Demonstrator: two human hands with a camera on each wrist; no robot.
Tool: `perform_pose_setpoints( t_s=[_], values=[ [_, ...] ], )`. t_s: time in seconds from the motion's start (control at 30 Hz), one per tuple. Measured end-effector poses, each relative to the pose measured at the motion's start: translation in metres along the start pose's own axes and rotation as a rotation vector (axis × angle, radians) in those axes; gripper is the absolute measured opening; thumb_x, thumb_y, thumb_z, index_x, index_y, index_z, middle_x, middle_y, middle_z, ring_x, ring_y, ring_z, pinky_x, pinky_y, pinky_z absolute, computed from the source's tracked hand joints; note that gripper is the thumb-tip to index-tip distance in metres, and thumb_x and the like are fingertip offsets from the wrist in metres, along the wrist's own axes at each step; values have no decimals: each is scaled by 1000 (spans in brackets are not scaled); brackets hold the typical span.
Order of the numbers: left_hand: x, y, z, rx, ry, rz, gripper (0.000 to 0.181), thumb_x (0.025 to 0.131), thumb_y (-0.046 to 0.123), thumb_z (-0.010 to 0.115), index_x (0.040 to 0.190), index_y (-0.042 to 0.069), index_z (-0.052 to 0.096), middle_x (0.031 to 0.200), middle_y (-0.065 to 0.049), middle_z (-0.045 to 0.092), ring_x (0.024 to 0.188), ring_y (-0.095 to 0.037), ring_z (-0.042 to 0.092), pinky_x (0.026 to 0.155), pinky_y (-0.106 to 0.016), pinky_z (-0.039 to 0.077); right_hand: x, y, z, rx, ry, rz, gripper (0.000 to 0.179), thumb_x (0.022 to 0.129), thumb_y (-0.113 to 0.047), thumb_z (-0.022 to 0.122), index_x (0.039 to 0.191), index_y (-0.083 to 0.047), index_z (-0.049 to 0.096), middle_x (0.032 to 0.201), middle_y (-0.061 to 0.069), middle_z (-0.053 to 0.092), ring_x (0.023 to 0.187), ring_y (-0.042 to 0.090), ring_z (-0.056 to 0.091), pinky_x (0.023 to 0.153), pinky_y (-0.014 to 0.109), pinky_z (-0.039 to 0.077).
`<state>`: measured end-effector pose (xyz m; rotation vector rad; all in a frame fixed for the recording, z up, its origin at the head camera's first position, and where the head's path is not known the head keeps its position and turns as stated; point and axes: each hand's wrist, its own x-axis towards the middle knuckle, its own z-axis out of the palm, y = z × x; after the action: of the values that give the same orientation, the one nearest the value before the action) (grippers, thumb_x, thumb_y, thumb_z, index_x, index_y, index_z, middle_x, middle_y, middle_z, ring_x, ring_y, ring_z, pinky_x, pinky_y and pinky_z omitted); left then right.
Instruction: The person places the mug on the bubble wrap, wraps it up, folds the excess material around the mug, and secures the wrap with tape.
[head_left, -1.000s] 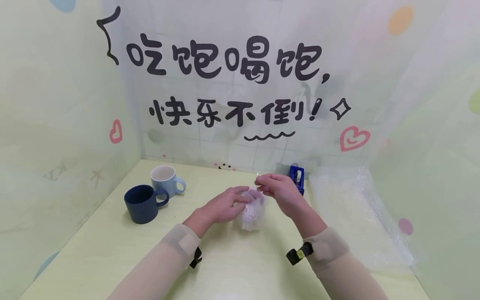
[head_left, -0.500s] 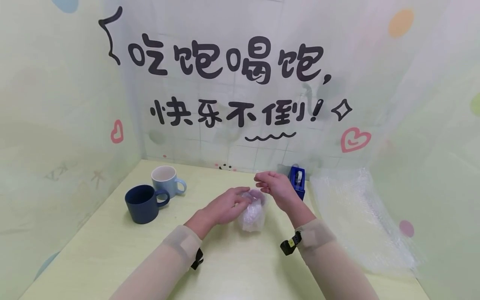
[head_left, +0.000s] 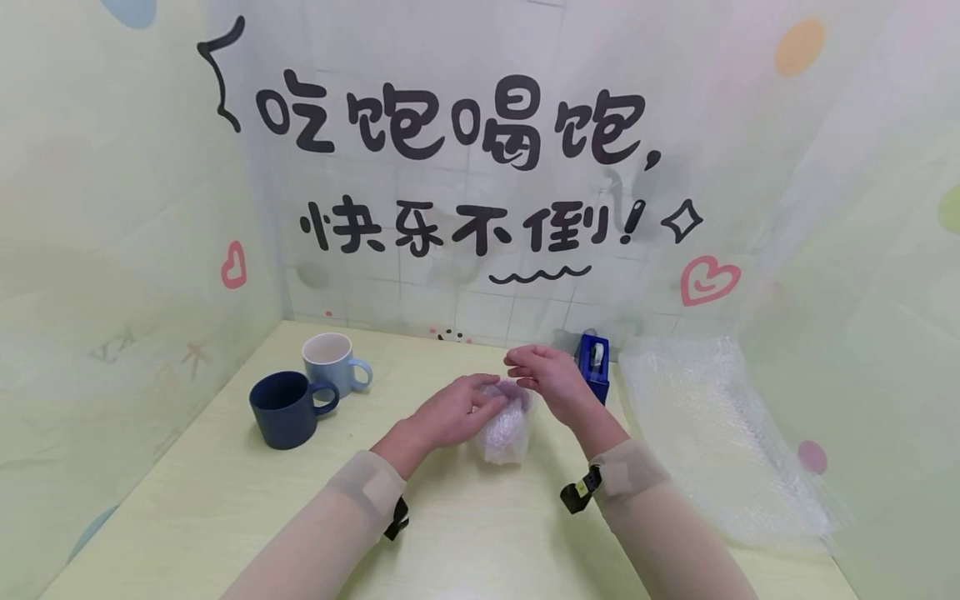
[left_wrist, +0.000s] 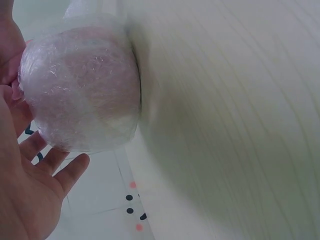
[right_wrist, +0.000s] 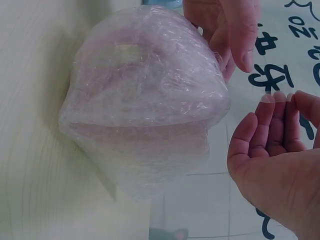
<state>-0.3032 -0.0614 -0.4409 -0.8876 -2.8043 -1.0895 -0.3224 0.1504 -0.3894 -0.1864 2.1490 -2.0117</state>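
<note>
A pinkish mug-shaped bundle in bubble wrap (head_left: 504,437) stands on the table, its wrap folded over toward the top. The left hand (head_left: 453,410) reaches over its upper part from the left. Its loosely extended fingers (left_wrist: 72,174) lie against the wrap. Above and to the right, the right hand (head_left: 551,379) pinches a short clear strip of tape (right_wrist: 276,98) between thumb and fingertips, apart from the bundle. The right wrist view shows the bundle (right_wrist: 145,85) close up, with a fold edge across its side.
A dark blue mug (head_left: 282,412) and a light blue mug (head_left: 327,367) stand at the left. Behind the right hand is a blue tape dispenser (head_left: 595,375). Flat sheets of bubble wrap (head_left: 712,450) lie at the right, near the side wall.
The right hand has shifted slightly left toward the bundle, its forearm moving inward, still holding the tape strip. The left hand stays at the bundle with only a slight thumb movement.
</note>
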Motion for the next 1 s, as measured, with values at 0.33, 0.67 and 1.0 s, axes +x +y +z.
perform_pose_setpoints(
  t_s=[0.33, 0.67, 1.0],
  values=[
    [1, 0, -1, 8, -2, 78, 34, 110, 36, 65, 123, 12, 85, 159, -21, 61, 153, -37, 54, 127, -57, 44, 0, -3, 4, 10, -53, -27, 23, 110, -19, 64, 119, 0, 73, 109, 0, 77, 103, 16, 72, 96, 29, 59],
    [3, 1, 2, 35, 38, 95, 34, 104, 35, 74, 118, 6, 86, 154, -22, 64, 146, -37, 60, 124, -55, 49, 16, 14, 7, -141, 113, -95, 17, 105, -20, 73, 109, -4, 76, 100, -4, 74, 101, 18, 66, 89, 32, 55],
    [4, 8, 8, 28, 126, 5, 28, 103, 28, 73, 112, 6, 87, 148, -20, 69, 138, -38, 66, 118, -54, 54, 17, 26, 7, -189, 175, -120, 23, 105, -20, 74, 114, 1, 77, 116, 14, 78, 114, 21, 67, 109, 47, 50]
  ],
)
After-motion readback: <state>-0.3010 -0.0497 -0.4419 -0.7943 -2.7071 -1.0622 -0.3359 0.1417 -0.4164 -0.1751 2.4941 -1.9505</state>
